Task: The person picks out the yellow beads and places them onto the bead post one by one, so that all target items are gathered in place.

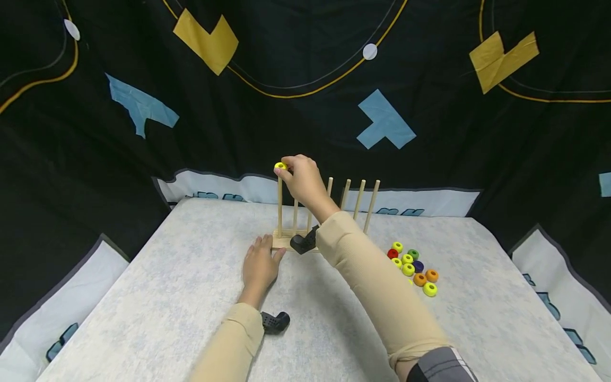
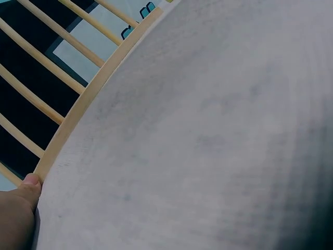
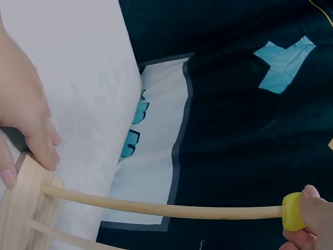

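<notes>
My right hand (image 1: 305,180) pinches a yellow bead (image 1: 280,166) between thumb and fingers at the top of the leftmost wooden peg. In the right wrist view, the peg's tip (image 3: 278,211) meets the yellow bead (image 3: 294,211). How far the peg enters its hole is hidden. A wooden rack (image 1: 281,242) with several upright pegs stands on the table. Flat on the table, my left hand (image 1: 260,265) touches the rack's left end, fingers fairly straight. Its thumb (image 2: 32,179) rests against the base's front edge in the left wrist view.
Loose beads in yellow, orange, red, green and purple, such as an orange bead (image 1: 420,279), lie right of the rack, partly behind my right sleeve (image 1: 382,297). A pale table (image 1: 191,297) carries everything. Behind it hangs a dark curtain (image 1: 296,132).
</notes>
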A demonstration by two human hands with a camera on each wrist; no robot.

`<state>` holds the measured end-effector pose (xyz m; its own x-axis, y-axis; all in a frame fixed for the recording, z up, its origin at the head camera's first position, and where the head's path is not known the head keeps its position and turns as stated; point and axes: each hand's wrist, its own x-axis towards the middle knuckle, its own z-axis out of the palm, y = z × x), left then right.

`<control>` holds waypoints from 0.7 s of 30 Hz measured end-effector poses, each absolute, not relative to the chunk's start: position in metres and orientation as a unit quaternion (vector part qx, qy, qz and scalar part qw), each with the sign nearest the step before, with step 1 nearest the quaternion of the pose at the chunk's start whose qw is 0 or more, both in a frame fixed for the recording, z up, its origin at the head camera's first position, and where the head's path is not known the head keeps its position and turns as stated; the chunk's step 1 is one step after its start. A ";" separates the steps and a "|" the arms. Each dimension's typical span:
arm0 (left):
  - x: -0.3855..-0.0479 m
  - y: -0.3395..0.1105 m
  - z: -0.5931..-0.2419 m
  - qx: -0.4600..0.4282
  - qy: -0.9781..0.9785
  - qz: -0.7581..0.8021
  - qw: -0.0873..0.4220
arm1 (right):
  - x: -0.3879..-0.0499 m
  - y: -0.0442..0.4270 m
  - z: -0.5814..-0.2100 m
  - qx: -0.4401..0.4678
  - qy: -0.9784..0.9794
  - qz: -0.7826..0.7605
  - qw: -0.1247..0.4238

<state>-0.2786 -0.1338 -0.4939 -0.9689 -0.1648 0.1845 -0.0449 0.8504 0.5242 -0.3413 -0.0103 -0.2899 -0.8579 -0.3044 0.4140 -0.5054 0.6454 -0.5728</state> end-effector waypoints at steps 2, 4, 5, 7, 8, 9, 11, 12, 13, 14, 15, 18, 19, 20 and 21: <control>-0.279 -0.134 -0.494 0.054 -0.955 -0.268 0.114 | -0.342 -0.012 -0.289 0.221 -0.900 0.347 0.145; -0.279 -0.134 -0.494 0.054 -0.955 -0.268 0.116 | -0.342 -0.012 -0.289 0.217 -0.903 0.341 0.145; -0.278 -0.133 -0.494 0.055 -0.955 -0.268 0.117 | -0.342 -0.012 -0.289 0.216 -0.904 0.340 0.142; -0.278 -0.133 -0.494 0.055 -0.955 -0.267 0.116 | -0.342 -0.011 -0.289 0.214 -0.906 0.337 0.138; -0.278 -0.133 -0.494 0.055 -0.955 -0.266 0.116 | -0.342 -0.011 -0.289 0.214 -0.907 0.337 0.137; -0.278 -0.132 -0.493 0.054 -0.956 -0.266 0.116 | -0.342 -0.011 -0.290 0.213 -0.908 0.337 0.132; -0.278 -0.132 -0.493 0.054 -0.956 -0.265 0.115 | -0.342 -0.011 -0.291 0.212 -0.910 0.333 0.128; -0.278 -0.132 -0.494 0.054 -0.956 -0.265 0.114 | -0.342 -0.011 -0.292 0.211 -0.911 0.331 0.128; -0.278 -0.132 -0.494 0.054 -0.956 -0.265 0.114 | -0.342 -0.011 -0.292 0.211 -0.912 0.327 0.129; -0.279 -0.132 -0.494 0.054 -0.956 -0.266 0.115 | -0.342 -0.011 -0.293 0.212 -0.914 0.322 0.131; -0.279 -0.132 -0.494 0.055 -0.955 -0.266 0.115 | -0.342 -0.011 -0.293 0.211 -0.915 0.316 0.135; -0.279 -0.132 -0.495 0.058 -0.955 -0.266 0.116 | -0.343 -0.010 -0.294 0.211 -0.919 0.299 0.148; -0.280 -0.132 -0.495 0.058 -0.955 -0.265 0.116 | -0.343 -0.010 -0.294 0.210 -0.920 0.294 0.151; -0.280 -0.132 -0.495 0.059 -0.955 -0.265 0.116 | -0.343 -0.010 -0.295 0.209 -0.921 0.291 0.152; -0.280 -0.133 -0.495 0.059 -0.955 -0.266 0.116 | -0.343 -0.010 -0.295 0.208 -0.922 0.288 0.153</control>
